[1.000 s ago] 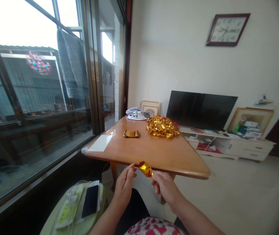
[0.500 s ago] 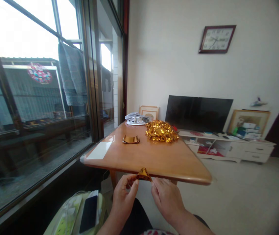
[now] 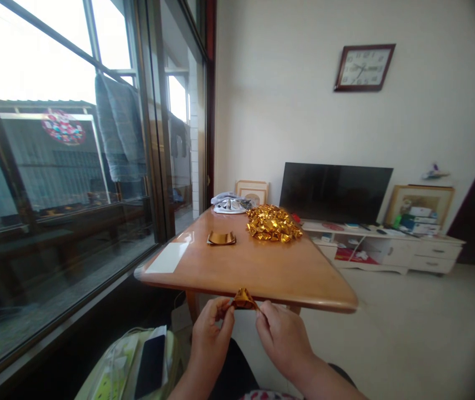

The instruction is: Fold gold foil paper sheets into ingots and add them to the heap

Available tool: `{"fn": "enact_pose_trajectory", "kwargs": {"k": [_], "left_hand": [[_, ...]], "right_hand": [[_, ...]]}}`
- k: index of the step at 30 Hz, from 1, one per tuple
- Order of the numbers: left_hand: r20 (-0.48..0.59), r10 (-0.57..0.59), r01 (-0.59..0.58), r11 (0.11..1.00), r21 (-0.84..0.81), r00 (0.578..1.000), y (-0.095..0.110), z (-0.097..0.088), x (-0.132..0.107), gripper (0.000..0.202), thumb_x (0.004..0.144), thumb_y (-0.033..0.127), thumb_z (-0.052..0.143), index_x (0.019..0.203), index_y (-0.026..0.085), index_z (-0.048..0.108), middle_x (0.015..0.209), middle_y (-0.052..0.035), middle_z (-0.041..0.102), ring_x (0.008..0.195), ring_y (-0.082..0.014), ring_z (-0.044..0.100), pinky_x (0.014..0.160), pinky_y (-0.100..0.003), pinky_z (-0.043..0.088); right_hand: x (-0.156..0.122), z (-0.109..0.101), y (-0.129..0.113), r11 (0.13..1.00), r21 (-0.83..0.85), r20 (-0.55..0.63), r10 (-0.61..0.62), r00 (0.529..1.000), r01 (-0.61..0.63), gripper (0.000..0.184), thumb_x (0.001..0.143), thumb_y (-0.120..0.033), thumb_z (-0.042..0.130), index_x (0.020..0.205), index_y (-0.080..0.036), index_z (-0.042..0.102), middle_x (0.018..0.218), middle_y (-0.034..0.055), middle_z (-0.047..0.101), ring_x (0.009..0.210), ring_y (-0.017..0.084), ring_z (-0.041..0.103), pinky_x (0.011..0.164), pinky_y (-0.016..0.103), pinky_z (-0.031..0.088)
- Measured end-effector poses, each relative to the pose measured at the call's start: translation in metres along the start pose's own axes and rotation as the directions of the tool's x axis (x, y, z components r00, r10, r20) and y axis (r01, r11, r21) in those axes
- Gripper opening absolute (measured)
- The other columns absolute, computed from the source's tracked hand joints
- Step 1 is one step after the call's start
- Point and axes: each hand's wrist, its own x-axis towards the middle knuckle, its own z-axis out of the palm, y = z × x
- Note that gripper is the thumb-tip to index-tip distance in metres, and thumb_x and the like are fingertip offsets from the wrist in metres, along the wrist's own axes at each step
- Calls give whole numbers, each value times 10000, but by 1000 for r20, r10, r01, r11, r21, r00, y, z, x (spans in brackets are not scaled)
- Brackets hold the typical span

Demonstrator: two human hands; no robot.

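Observation:
Both my hands are just below the near edge of a wooden table (image 3: 262,272). Between them, a small piece of gold foil (image 3: 243,300) is folded into a peaked shape. My left hand (image 3: 211,339) pinches its left end, and my right hand (image 3: 281,339) pinches its right end. Farther along the tabletop lies a heap of folded gold foil pieces (image 3: 273,223). To its left rests a single curved strip of gold foil (image 3: 221,238). Neither hand touches these.
A white sheet (image 3: 166,257) lies at the table's left corner, and a crumpled cloth (image 3: 229,203) sits at the far end. A black phone (image 3: 149,366) rests on a pale surface below left. A glass window (image 3: 70,183) runs along the left; a television (image 3: 335,191) stands on a white cabinet (image 3: 387,250).
My hands have drawn closer together, and the foil has gone from a loose twisted shape to a compact peaked fold. The view has also shifted slightly.

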Motion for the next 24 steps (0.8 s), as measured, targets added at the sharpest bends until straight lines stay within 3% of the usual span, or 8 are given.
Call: {"fn": "enact_pose_trajectory", "kwargs": {"k": [5,11,16,20,24], "left_hand": [[23,-25,23,993,115,999,1,-1,-1,204,939,377,576,985,193,651,862,-51,690,775,-197,674,711,-306,547],[52,119,-128,955,267,992,7,-4,1,153,954,310,539,946,216,659,832,-41,664,778,-199,660,737,-314,520],[100,231,-252,890,381,968,9,-2,0,151,951,242,515,964,218,663,845,-61,670,828,-221,659,779,-339,512],[164,263,-310,832,459,951,13,1,-3,139,942,227,523,955,219,661,822,-62,662,815,-232,637,758,-357,481],[207,253,-324,811,487,945,16,2,-4,143,951,230,515,899,225,648,780,-49,632,777,-228,608,736,-358,436]], "right_hand": [[2,-1,2,997,44,-20,60,998,-59,198,924,-254,527,728,-225,524,659,24,579,647,178,505,632,337,182],[2,-2,2,988,123,-25,96,995,-92,200,919,-279,540,725,-229,535,649,23,563,640,177,484,626,335,173],[3,-2,1,998,47,-10,47,999,-47,158,919,-227,527,763,-226,551,696,36,598,675,184,512,650,331,206],[3,-2,-2,994,102,-4,33,999,-32,139,912,-211,536,778,-227,567,738,49,625,702,191,519,668,329,228],[3,-1,-1,999,26,18,23,1000,-24,141,912,-206,532,776,-227,558,735,51,638,691,190,529,658,333,226]]}}
